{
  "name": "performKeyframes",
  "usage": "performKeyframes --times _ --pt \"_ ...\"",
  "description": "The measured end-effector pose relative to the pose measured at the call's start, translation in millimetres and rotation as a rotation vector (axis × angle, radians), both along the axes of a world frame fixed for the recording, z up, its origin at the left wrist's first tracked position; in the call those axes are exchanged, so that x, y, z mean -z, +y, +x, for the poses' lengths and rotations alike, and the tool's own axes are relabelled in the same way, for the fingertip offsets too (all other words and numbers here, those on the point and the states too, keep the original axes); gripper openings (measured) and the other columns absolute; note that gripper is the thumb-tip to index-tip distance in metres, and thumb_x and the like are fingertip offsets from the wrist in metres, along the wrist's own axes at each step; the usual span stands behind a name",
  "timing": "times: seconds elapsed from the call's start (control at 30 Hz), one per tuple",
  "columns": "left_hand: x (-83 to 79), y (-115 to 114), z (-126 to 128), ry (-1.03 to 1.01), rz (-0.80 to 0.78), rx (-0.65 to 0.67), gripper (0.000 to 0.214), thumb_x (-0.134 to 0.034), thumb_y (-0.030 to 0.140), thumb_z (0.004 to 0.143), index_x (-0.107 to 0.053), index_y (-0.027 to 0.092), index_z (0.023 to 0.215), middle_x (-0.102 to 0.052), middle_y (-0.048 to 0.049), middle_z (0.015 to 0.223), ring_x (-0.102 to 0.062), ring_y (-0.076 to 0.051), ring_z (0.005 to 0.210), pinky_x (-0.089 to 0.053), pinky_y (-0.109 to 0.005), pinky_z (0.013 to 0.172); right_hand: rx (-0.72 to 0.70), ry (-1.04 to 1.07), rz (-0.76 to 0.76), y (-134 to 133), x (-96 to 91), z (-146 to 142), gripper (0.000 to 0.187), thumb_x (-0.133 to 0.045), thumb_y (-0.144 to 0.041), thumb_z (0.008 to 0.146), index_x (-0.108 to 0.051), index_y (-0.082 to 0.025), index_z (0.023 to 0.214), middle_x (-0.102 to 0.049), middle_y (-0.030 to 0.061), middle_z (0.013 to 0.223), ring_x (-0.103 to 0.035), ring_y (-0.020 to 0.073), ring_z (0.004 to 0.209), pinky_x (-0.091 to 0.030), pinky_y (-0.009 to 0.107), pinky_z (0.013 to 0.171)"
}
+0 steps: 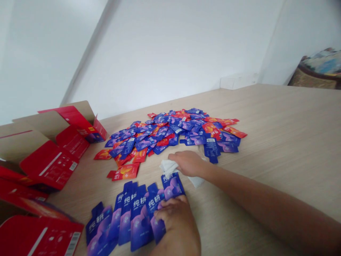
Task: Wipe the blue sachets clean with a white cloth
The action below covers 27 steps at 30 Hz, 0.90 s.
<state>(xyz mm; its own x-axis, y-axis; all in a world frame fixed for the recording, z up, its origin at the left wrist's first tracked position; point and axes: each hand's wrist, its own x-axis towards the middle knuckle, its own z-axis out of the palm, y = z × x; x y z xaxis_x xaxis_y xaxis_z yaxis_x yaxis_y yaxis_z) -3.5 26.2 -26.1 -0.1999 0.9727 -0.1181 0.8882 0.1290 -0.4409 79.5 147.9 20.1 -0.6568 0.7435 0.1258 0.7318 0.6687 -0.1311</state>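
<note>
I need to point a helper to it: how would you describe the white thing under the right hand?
On the wooden table, look just in front of the big pile of blue and red sachets. There the right hand rests on a crumpled white tissue. It is the only white, unprinted item among the glossy coloured packets.

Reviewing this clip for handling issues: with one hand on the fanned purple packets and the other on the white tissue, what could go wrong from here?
1. The left hand presses only the right end of the fanned purple packets; the loose left ones could slide out of line.
2. The right hand, resting on the white tissue, lies close to the mixed packet pile; a sweep could drag strays in.
</note>
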Motion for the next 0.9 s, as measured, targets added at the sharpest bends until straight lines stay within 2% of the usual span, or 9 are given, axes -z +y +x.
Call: performKeyframes --times 0.1,0.2,0.33,0.43,0.5,0.6,0.7,0.8,0.9 --pt "-2.0 1 2 0.010 -0.011 -0.005 0.048 -0.030 -0.002 0.079 -0.066 0.017 0.104 -0.064 -0.0265 0.102 -0.064 -0.039 0.082 -0.045 -0.053 0.062 -0.020 0.040 0.042 -9 -15.1 1 0.027 -0.045 -0.031 0.084 -0.050 -0.023 0.109 -0.063 0.0070 0.097 -0.058 0.0227 0.089 -0.040 0.031 0.067" --pt "-1.6 3 3 0.015 -0.047 -0.059 0.047 -0.032 0.000 0.079 -0.065 0.018 0.106 -0.064 -0.0255 0.104 -0.062 -0.040 0.088 -0.044 -0.054 0.064 -0.118 0.015 0.027 -22 -17.2 -3 0.029 -0.048 -0.030 0.081 -0.050 -0.024 0.110 -0.062 0.0059 0.095 -0.059 0.0224 0.087 -0.040 0.030 0.065" --pt "5.8 2 3 0.050 -0.018 -0.034 0.044 -0.033 0.000 0.080 -0.065 0.017 0.105 -0.066 -0.0239 0.099 -0.063 -0.041 0.085 -0.043 -0.056 0.064 -0.246 -0.032 -0.045 -30 3.6 -14 0.026 -0.047 -0.030 0.080 -0.052 -0.026 0.105 -0.064 0.0045 0.090 -0.060 0.0219 0.082 -0.040 0.029 0.061" --pt "11.5 1 1 0.083 0.009 -0.010 0.044 -0.032 0.000 0.079 -0.064 0.015 0.105 -0.066 -0.0256 0.097 -0.064 -0.040 0.082 -0.044 -0.054 0.061 -0.171 -0.049 -0.088 -21 20.4 -18 0.031 -0.049 -0.028 0.079 -0.051 -0.026 0.110 -0.065 0.0055 0.093 -0.061 0.0224 0.083 -0.041 0.030 0.062" --pt "13.1 1 1 0.103 0.027 -0.009 0.045 -0.031 -0.001 0.079 -0.063 0.015 0.106 -0.065 -0.0264 0.098 -0.064 -0.039 0.081 -0.044 -0.053 0.061 -0.089 -0.054 -0.086 -11 24.8 -16 0.032 -0.049 -0.028 0.079 -0.050 -0.025 0.111 -0.065 0.0068 0.096 -0.061 0.0235 0.087 -0.042 0.031 0.064" --pt "10.9 3 1 0.070 0.001 -0.034 0.046 -0.031 0.000 0.080 -0.063 0.018 0.108 -0.064 -0.0253 0.102 -0.064 -0.038 0.082 -0.044 -0.054 0.061 -0.003 -0.054 -0.064 1 19.0 -9 0.030 -0.048 -0.030 0.081 -0.050 -0.025 0.111 -0.065 0.0072 0.099 -0.060 0.0243 0.090 -0.042 0.032 0.066" --pt "6.1 5 3 0.015 -0.064 -0.061 0.047 -0.031 0.001 0.080 -0.062 0.019 0.110 -0.063 -0.0251 0.106 -0.062 -0.039 0.088 -0.044 -0.055 0.062 0.015 -0.002 0.002 -1 3.8 -1 0.029 -0.048 -0.031 0.081 -0.050 -0.025 0.109 -0.064 0.0067 0.099 -0.060 0.0240 0.090 -0.041 0.032 0.066" --pt "4.8 6 3 0.008 -0.060 -0.051 0.049 -0.029 0.000 0.080 -0.062 0.019 0.111 -0.064 -0.0246 0.105 -0.062 -0.040 0.090 -0.044 -0.056 0.064 -0.042 0.034 0.047 -14 -8.1 0 0.027 -0.048 -0.031 0.081 -0.050 -0.025 0.107 -0.064 0.0062 0.095 -0.060 0.0235 0.086 -0.041 0.031 0.063" --pt "8.1 5 2 0.042 -0.020 -0.039 0.050 -0.028 -0.002 0.079 -0.062 0.017 0.109 -0.065 -0.0247 0.100 -0.062 -0.041 0.088 -0.043 -0.057 0.063 -0.163 0.000 -0.003 -27 -6.1 -7 0.029 -0.051 -0.032 0.078 -0.050 -0.026 0.106 -0.064 0.0053 0.092 -0.061 0.0232 0.083 -0.040 0.030 0.060"
